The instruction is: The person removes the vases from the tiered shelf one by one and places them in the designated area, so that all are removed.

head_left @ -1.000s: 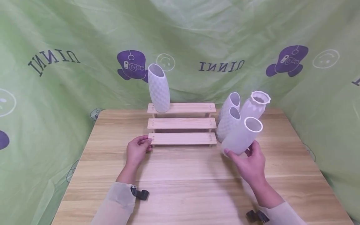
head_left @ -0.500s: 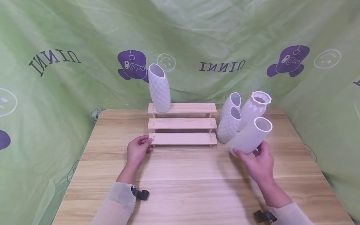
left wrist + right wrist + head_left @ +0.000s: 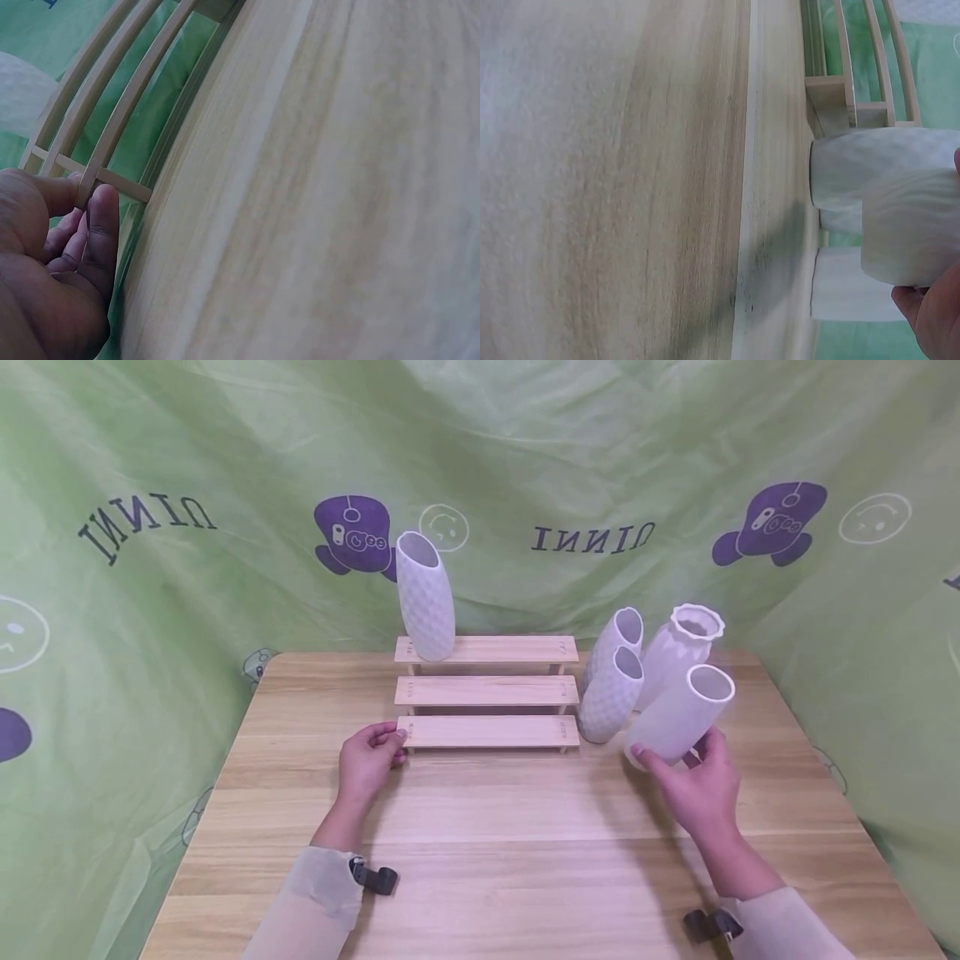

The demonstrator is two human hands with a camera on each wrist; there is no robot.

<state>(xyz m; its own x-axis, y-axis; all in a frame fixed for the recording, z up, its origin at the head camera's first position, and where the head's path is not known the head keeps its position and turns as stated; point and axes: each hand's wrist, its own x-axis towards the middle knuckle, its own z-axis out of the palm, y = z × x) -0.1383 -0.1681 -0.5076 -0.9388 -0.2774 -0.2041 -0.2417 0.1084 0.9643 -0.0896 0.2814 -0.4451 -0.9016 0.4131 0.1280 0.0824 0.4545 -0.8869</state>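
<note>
My right hand grips a plain white cylindrical vase low on its body. That vase leans to the right, and in the right wrist view its base hangs clear of the tabletop. On the left, my left hand pinches the end of the lowest step of a three-tier wooden stand; in the left wrist view thumb and forefinger meet at that corner. A tall white vase with a dimpled surface stands on the left of the top step.
Two dimpled white vases stand close beside the stand's right end. Behind the held vase is a white vase with a scalloped rim. A green printed curtain surrounds the wooden table.
My right hand has carried the plain vase rightward and slightly upward, away from the two dimpled vases. The left hand stays at the stand.
</note>
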